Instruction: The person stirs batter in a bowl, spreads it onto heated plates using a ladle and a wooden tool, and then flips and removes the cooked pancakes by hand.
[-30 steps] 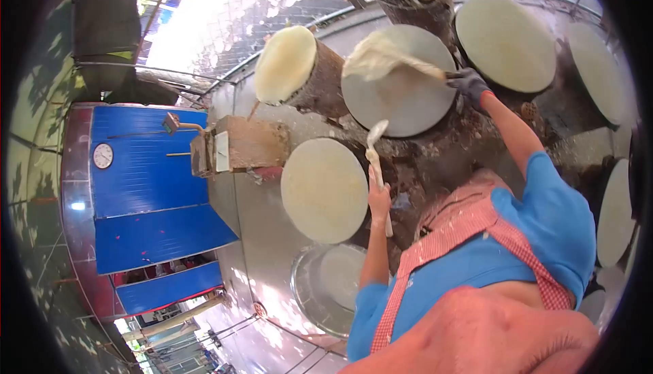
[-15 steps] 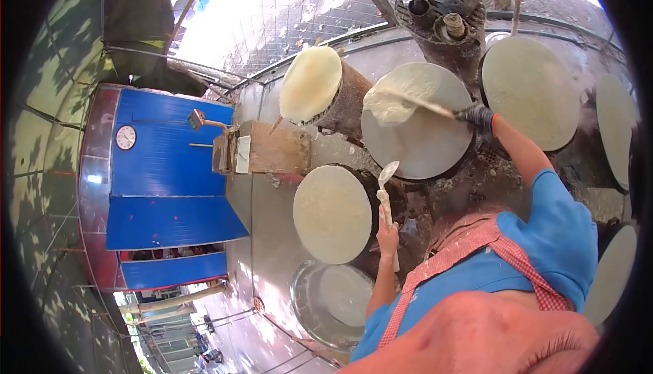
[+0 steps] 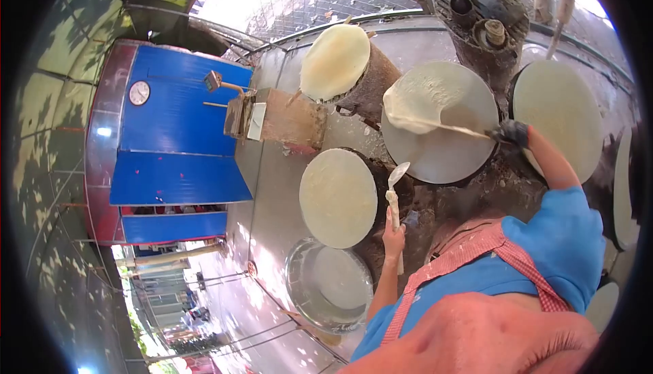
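Note:
In a dark glove, my right hand is closed round the handle of a wooden batter spreader, which reaches left over a round griddle. The spreader's far end lies in wet, pale batter covering the griddle's upper and left part; bare grey surface shows below. My bare left hand grips a batter-coated ladle upright, its bowl raised just off the griddle's lower left edge. Left of that hand, a second griddle carries a thin pale sheet of batter.
A drum at the upper left bears a yellowish flatbread. To the right is another coated griddle. A wide basin stands at lower left. Beyond are a cluttered drum, a box and blue panels.
The spreader has swung round the griddle's left side towards me, and the batter covers a wider area. My left hand still holds the ladle upright. The whole view has shifted somewhat.

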`<state>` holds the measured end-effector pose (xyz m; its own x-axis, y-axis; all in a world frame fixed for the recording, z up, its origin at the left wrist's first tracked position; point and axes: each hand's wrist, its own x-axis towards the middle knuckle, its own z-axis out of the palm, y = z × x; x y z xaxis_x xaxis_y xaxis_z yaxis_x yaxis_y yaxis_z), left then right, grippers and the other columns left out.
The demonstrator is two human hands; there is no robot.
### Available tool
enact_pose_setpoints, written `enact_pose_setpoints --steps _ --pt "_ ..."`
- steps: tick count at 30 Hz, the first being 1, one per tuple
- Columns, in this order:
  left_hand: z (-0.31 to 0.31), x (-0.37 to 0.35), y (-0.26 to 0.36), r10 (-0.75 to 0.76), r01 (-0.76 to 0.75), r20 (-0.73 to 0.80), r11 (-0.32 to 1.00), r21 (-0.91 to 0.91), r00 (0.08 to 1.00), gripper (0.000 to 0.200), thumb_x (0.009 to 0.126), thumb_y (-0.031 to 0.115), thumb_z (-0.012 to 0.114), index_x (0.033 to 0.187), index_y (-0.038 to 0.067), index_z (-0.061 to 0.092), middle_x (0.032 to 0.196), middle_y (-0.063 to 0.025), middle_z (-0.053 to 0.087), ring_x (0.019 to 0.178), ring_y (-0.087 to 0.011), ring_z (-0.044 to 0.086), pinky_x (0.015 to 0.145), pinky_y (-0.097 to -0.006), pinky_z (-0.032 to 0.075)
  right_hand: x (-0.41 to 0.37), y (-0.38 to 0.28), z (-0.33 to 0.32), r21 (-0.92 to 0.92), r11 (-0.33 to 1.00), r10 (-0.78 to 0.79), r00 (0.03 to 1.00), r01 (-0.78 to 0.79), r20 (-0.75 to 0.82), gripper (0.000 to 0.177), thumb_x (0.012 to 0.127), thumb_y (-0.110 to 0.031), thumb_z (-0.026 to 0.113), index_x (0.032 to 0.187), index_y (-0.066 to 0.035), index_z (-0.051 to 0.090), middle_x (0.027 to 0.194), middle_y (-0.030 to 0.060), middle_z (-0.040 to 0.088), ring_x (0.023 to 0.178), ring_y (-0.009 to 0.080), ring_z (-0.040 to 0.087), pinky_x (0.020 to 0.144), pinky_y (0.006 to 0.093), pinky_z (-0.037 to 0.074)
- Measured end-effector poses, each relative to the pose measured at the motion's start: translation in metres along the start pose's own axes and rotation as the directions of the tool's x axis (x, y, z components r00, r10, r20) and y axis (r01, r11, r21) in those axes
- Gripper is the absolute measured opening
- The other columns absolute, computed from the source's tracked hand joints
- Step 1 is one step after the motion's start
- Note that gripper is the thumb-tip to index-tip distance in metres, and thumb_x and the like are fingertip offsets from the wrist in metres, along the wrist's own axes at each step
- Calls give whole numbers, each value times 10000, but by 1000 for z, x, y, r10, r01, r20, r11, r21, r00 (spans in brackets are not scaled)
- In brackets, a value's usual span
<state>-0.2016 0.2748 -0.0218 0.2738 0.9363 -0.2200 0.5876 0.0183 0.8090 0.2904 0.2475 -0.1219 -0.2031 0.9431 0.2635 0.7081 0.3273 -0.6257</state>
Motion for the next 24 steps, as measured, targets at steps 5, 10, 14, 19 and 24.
enact_pose_setpoints --steps 5,10,14,19,24 --pt "-9 -30 33 -242 244 45 923 -298 969 690 745 -44 448 1329 230 201 527 26 370 350 -55 331 302 -197 281 39 16 -43 463 734 397 867 -497 301 238 689 -183 598 879 -48 547 857 126 588 730 231 553 671 295 451" --pt "-11 -45 28 -341 325 18 877 -353 940 667 749 -23 464 1319 234 232 533 28 376 360 -53 339 308 -200 278 52 44 3 779 135 450 738 -612 502 192 752 -94 536 940 -59 541 822 73 569 626 89 510 541 229 442" --pt "-7 -56 27 -419 389 21 823 -414 908 658 759 -6 465 1321 237 222 533 25 376 358 -54 336 307 -198 280 28 -5 -58 91 995 -89 858 49 507 365 663 -40 552 1023 -44 492 788 43 584 724 210 573 681 277 474" --pt "-4 -76 20 -458 412 14 785 -463 889 685 747 -17 462 1330 216 189 531 18 374 348 -65 328 299 -212 278 89 44 -26 704 538 400 875 -464 271 192 690 -97 563 880 -104 585 666 60 522 583 147 503 527 257 418" --pt "-3 -81 17 -468 421 4 791 -444 884 690 749 -22 463 1333 206 175 549 8 380 350 -66 317 302 -217 282 82 15 -31 172 896 -436 882 409 177 337 569 -12 578 897 -85 560 869 97 580 744 237 547 652 316 458"
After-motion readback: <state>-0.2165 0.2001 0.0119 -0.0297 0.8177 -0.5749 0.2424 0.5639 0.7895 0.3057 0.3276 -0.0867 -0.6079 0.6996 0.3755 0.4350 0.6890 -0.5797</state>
